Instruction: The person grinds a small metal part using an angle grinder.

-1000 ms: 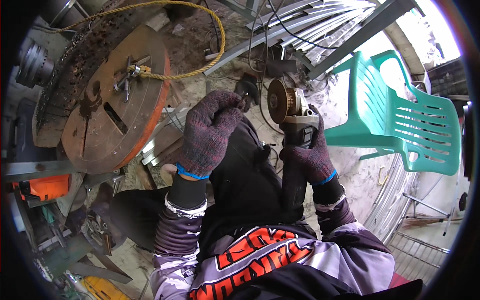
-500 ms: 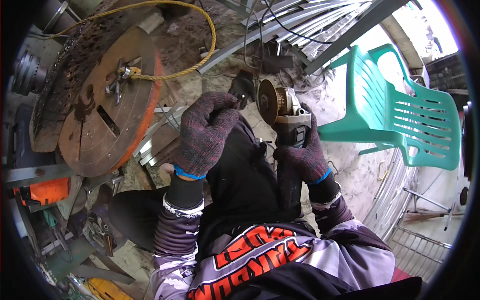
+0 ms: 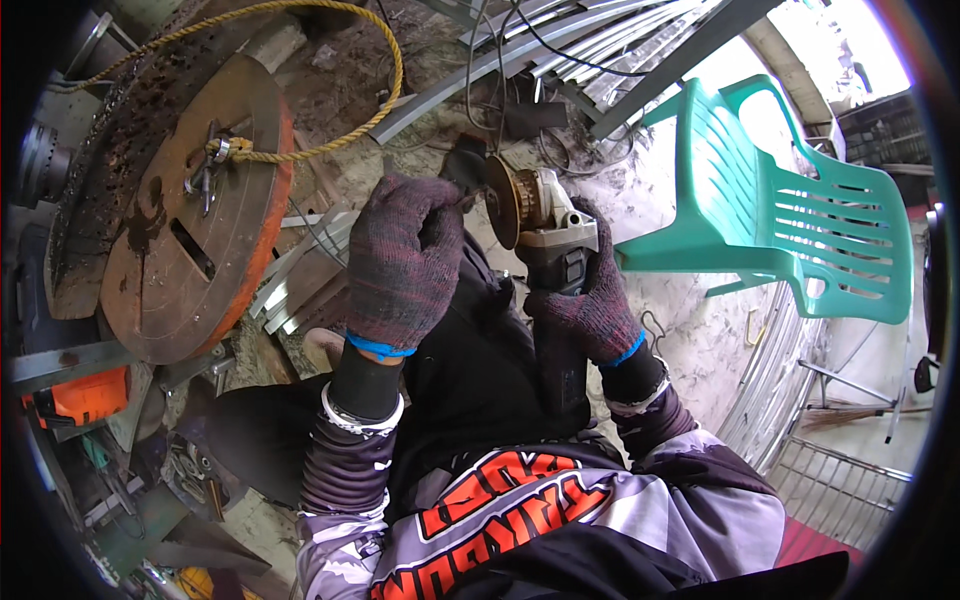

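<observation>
My right hand [image 3: 592, 308], in a dark knitted glove with a blue cuff edge, is wrapped round the body of an angle grinder [image 3: 558, 248]. The tool stands upright over my lap, its handle end toward me and its brown disc [image 3: 503, 203] facing left. My left hand [image 3: 405, 262], gloved the same way, is closed just left of the disc. Its thumb and fingertips come together near the disc's edge. What they hold, if anything, is hidden by the glove.
A large round rusty plate [image 3: 160, 240] with a yellow rope [image 3: 398, 85] tied to it leans at left. A green plastic chair [image 3: 735, 185] stands at right. Metal bars [image 3: 610, 40] and cables lie at the far side. An orange case [image 3: 90, 398] sits lower left.
My left hand has turned and its fingers have curled in more beside the disc. The right hand keeps hold of the grinder. The whole scene has shifted slightly left in view.
</observation>
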Demonstrator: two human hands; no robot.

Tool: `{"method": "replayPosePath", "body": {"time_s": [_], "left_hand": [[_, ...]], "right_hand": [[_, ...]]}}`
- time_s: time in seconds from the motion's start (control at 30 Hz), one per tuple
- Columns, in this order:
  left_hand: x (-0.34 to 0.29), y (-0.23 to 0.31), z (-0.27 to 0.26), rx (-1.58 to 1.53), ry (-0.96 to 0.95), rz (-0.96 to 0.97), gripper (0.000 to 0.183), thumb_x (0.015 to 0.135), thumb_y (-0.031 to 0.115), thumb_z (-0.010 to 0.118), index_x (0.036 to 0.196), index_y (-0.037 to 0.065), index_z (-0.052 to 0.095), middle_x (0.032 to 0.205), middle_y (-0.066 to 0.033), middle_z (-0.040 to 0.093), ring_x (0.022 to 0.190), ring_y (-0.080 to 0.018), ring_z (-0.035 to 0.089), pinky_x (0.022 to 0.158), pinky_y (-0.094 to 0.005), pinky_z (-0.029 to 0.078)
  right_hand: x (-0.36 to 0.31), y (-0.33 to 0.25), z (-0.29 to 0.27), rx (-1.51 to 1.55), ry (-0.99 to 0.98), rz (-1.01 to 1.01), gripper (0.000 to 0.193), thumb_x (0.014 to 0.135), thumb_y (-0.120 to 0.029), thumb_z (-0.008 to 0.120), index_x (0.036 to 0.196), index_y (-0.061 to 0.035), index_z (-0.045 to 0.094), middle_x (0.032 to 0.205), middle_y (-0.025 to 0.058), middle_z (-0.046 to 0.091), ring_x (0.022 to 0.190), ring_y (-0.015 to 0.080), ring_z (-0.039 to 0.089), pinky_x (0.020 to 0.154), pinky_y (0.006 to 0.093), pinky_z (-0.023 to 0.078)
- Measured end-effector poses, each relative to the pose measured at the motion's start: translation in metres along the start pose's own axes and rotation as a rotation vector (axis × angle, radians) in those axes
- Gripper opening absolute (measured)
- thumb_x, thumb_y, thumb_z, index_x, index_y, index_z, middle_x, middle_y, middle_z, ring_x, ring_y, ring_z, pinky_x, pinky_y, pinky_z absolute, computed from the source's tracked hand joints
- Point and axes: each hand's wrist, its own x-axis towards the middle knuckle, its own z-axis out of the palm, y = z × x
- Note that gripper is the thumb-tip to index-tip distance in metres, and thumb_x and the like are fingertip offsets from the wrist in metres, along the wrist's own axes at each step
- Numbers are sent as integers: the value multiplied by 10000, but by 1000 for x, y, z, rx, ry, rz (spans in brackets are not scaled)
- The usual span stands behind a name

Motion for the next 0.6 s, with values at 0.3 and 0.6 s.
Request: {"method": "replayPosePath", "body": {"time_s": [0.3, 0.6], "left_hand": [[3, -2, 2, 219, 52, 150, 118, 893, 2, 731, 1008, 27, 717, 963, -147, 713, 914, -365, 694, 838, -429, 567], [4, -4, 3, 269, 53, 174, 127, 899, 21, 733, 1023, 45, 716, 982, -152, 709, 931, -380, 693, 836, -449, 567]], "right_hand": [[1, 2, 3, -15, 9, -24, 1163, 713, -52, 869, 1649, -132, 183, 1404, 169, 561, 1245, 255, 596, 1042, 399, 523], [0, -1, 4, -12, 11, -20, 1170, 710, -53, 869, 1652, -113, 178, 1425, 176, 554, 1259, 258, 589, 1053, 403, 514]]}}
